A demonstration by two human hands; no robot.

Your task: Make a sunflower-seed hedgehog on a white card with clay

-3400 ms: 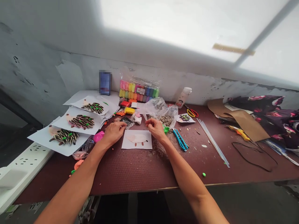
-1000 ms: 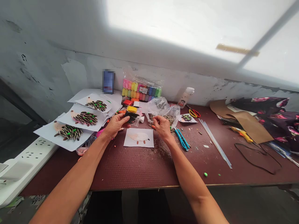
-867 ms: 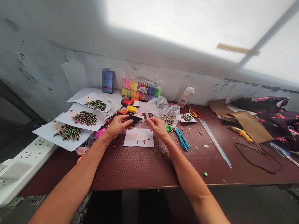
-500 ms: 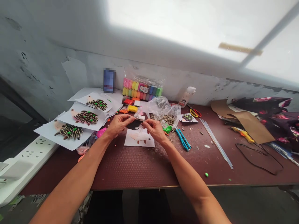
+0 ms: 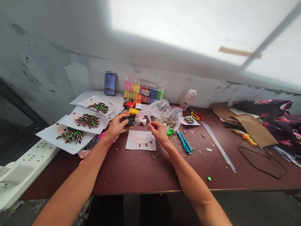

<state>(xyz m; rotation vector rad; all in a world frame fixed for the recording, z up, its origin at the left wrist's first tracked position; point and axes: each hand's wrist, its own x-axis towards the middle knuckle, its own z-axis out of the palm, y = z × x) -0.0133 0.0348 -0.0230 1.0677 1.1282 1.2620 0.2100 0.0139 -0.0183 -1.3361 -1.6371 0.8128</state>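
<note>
My left hand [image 5: 116,126] grips a packet of black modelling clay [image 5: 130,120] in clear wrap, above the table. To its right, my right hand [image 5: 159,131] is closed in a pinch; whatever sits between its fingertips is too small to make out. Below and between both hands lies a white paper [image 5: 141,145] with a pale hedgehog shape, brown feet and a dark nose. Just behind the right hand, striped sunflower seeds [image 5: 170,123] spill from a clear plastic bag [image 5: 160,107]. A yellow clay block [image 5: 134,111] stands beyond the left hand.
Finished seed hedgehogs on paper [image 5: 87,120] are stacked at left, beside a white power strip [image 5: 33,163]. A pack of coloured clay [image 5: 144,91] leans on the wall. Rightward are a bottle [image 5: 188,99], scissors [image 5: 197,115], a blue cutter [image 5: 185,142], glue sticks [image 5: 218,147] and a glue gun [image 5: 245,137].
My hands have drawn apart. The black clay packet has gone left with my left hand, while my right hand has let go of it and uncovered more of the paper.
</note>
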